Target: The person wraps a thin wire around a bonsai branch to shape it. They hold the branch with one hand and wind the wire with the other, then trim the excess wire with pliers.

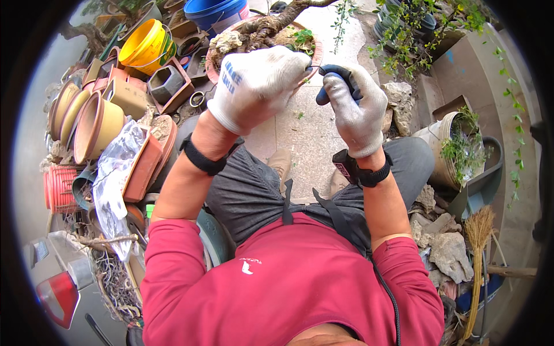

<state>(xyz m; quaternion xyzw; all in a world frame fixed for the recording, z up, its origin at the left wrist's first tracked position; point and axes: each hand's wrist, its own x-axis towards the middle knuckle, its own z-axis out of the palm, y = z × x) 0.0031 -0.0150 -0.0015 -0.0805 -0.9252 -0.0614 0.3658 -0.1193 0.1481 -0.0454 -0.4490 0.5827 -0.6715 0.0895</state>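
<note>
Both my hands wear white knit gloves with dark-coated fingers and are raised in front of a round pinkish pot [318,53]. In it stands a thick, gnarled bonsai trunk [271,27] beside pale rock. My left hand [259,83] is closed with its back turned up, its fingertips pointing right. Facing it, my right hand [358,106] pinches with thumb and fingers. A thin dark wire [315,67] spans the small gap between the fingertips of both hands. Its ends are hidden in the gloves.
Stacked clay pots [95,127], a yellow bucket [147,47] and a blue bucket [213,12] crowd the left and back. At right are a white bucket of cut greenery [447,147], loose rocks [450,254] and a straw broom [478,230]. Leafy branches [415,40] hang at back right.
</note>
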